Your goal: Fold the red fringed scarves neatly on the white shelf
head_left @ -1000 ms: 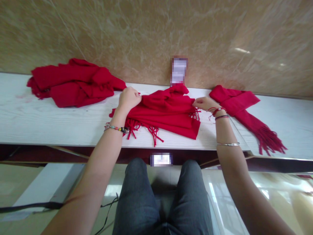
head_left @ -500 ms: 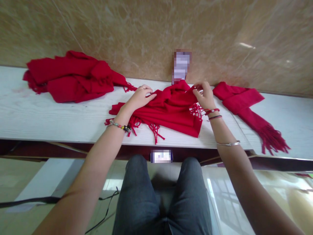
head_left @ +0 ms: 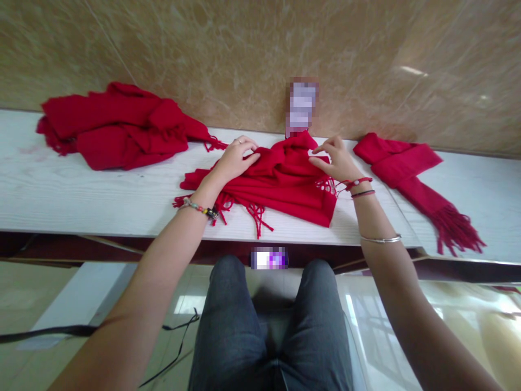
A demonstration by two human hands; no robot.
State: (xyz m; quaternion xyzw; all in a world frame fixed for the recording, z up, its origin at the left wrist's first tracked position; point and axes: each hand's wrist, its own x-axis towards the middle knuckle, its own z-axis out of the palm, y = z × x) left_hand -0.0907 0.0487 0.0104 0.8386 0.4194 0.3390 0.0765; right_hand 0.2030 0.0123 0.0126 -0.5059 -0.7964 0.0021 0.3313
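Note:
A red fringed scarf (head_left: 285, 190) lies loosely folded and rumpled on the white tabletop in front of me. My left hand (head_left: 240, 156) rests at its upper left edge, thumb and fingers apart; whether the far fingertips touch cloth is hard to see. Over the scarf's upper right side is my right hand (head_left: 331, 157), open, with a gap between thumb and index finger and no cloth between them. Tassels hang out at the scarf's left, front and right edges.
A bunched red scarf (head_left: 130, 130) lies on the left, and a folded fringed red one (head_left: 402, 174) on the right. A blurred-out phone-like object (head_left: 301, 108) leans on the marble wall (head_left: 203, 49). Another blurred device (head_left: 269, 258) sits by the front edge of the table (head_left: 81, 201).
My right hand has let go of the scarf's upper right edge and spread its fingers, shifting slightly left. The left hand has barely moved.

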